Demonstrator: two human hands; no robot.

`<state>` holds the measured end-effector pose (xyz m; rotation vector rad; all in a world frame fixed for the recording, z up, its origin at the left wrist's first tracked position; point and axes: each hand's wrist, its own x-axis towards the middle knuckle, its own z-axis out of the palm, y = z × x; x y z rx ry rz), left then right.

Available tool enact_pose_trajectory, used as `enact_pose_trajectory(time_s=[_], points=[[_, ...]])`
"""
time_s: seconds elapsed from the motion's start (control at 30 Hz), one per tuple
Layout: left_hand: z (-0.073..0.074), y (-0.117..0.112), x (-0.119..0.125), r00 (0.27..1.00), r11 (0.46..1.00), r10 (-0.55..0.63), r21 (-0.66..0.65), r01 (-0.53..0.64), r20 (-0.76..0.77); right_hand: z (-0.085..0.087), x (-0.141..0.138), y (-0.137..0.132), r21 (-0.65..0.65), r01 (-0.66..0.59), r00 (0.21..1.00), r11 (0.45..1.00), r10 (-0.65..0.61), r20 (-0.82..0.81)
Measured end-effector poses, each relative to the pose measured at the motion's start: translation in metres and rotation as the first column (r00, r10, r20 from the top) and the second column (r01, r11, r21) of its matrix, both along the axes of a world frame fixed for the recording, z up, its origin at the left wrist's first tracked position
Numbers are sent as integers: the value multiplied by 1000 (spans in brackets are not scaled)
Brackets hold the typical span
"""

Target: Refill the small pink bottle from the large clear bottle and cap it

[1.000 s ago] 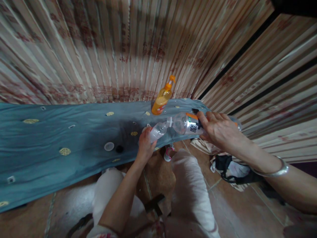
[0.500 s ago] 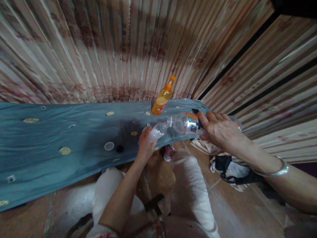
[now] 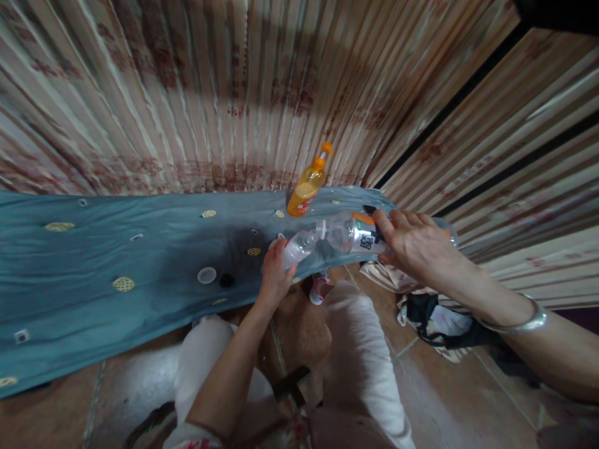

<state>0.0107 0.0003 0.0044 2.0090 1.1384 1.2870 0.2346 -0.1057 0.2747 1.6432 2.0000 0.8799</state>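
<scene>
Left hand (image 3: 276,274) grips small clear bottle (image 3: 302,246); right hand (image 3: 416,242) clasps labelled bottle (image 3: 344,232). Necks (image 3: 321,229) appear to meet, angled; uneven tilt could part them, spilling any liquid.

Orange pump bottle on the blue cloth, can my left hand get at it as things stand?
Probably not without letting go: the left hand holds the small clear bottle. The way to the orange pump bottle otherwise looks free.
</scene>
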Motion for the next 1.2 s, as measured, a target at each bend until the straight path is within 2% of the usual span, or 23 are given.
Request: enact_pose_trajectory(time_s=[1.2], points=[[-1, 1, 1, 1000, 1000, 16, 5, -16, 1, 3, -4, 0, -8, 21, 999, 1000, -21, 39]])
